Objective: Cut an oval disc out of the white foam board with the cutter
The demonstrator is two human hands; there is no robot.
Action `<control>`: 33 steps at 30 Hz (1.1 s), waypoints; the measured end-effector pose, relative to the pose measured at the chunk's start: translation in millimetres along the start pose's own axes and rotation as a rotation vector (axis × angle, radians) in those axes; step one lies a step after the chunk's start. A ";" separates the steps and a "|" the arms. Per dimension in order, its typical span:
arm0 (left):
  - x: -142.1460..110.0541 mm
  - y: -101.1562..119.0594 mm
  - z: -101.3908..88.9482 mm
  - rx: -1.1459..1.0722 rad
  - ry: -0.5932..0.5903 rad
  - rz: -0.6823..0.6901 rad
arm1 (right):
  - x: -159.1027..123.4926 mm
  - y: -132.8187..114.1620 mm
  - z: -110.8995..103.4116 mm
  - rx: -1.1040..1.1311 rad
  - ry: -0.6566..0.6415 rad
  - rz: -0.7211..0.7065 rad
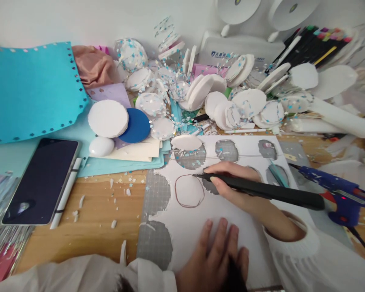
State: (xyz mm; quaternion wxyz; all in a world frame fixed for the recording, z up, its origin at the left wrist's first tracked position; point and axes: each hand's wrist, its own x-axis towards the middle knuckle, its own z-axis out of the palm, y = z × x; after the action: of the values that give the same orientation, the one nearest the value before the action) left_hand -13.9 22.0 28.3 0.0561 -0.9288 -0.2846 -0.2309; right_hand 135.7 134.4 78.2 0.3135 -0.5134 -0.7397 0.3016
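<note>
The right hand (241,202) has its grip narrowed round a black pen-shaped tool (276,192), tip at the upper edge of a drawn circle (189,191) on the white board (185,235) — left hand (211,261) spread flat below. Router (246,48) lettering: "天翼" — the rest unclear.

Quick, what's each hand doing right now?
Left hand: open, resting on the white sheet.
Right hand: closed, holding a black pen-like tool, its tip at the drawn circle.

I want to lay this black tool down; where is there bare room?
The wooden table has a mostly bare patch, dotted with white scraps, between the white stick and grey mat. It's crowded behind the white sheet, where white discs pile up.
</note>
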 end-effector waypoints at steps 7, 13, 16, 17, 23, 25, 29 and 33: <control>2.7 -0.8 -3.7 -0.024 0.016 -0.052 | -1.7 0.8 -3.2 -0.010 0.011 -0.015; 1.0 -0.5 -1.3 -0.028 0.035 -0.053 | -6.1 -1.2 -1.6 -0.057 0.057 -0.035; -0.1 0.0 0.4 -0.020 0.033 -0.047 | -13.6 0.8 -6.8 -0.027 0.143 0.038; -0.2 0.2 1.0 -0.016 0.041 -0.049 | -15.8 1.6 -9.1 0.022 0.204 0.073; 1.3 3.4 2.7 0.002 0.100 -0.108 | -13.2 0.2 -13.0 0.236 0.113 0.070; 1.9 4.3 3.0 0.002 0.111 -0.133 | -9.8 -0.9 -9.5 0.167 -0.003 0.022; 1.9 4.7 3.4 -0.006 0.113 -0.114 | -9.1 -1.9 -4.4 0.010 0.018 -0.036; 1.0 4.1 2.5 -0.012 0.077 -0.112 | -11.5 -3.1 -5.9 -0.051 -0.029 -0.045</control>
State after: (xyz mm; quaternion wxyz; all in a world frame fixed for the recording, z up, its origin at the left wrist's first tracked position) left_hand -9.9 19.7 26.6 0.0486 -0.9021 -0.3324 -0.2709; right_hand 141.7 123.4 82.4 0.2964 -0.5000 -0.7630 0.2828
